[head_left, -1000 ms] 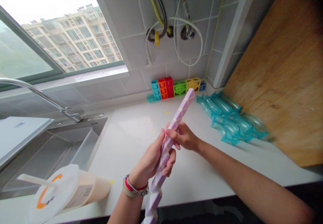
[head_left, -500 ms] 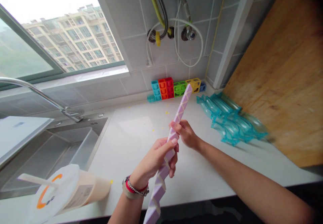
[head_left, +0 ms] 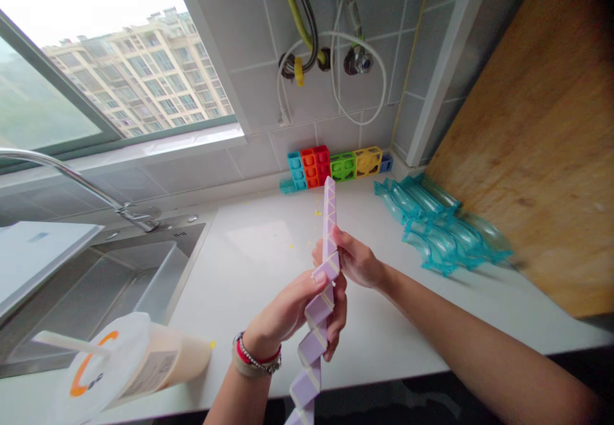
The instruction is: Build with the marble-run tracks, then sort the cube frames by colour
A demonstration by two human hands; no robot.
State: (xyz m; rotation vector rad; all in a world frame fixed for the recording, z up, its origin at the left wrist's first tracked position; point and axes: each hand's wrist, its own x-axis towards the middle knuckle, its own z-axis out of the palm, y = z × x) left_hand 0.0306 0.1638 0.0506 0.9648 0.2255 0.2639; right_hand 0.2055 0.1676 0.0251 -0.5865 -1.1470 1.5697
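A long twist puzzle (head_left: pixel 317 310) of lilac wedge-shaped segments with pale edges runs from the bottom of the head view up towards the back wall. Its far part is straight; the near part zigzags. My left hand (head_left: pixel 303 307) is wrapped round the middle of it, thumb on top. Just beyond, my right hand (head_left: pixel 352 255) grips the straight part, its thumb along the right side and fingertips showing on the left. Both hands hold the puzzle above the white counter (head_left: pixel 249 284). Its near end passes out of the picture.
A lidded drink cup (head_left: pixel 167 355) with a straw stands at the front left, by the sink (head_left: pixel 192 239). Coloured blocks (head_left: pixel 315 167) line the back wall. Teal translucent pieces (head_left: pixel 436 227) lie at the right, beside a wooden board (head_left: pixel 532 156). Small yellow bits are scattered on the counter.
The puzzle's far end has swung left, so its straight part now points more directly away from me. The zigzag part has turned in my hands. Both hands keep their hold.
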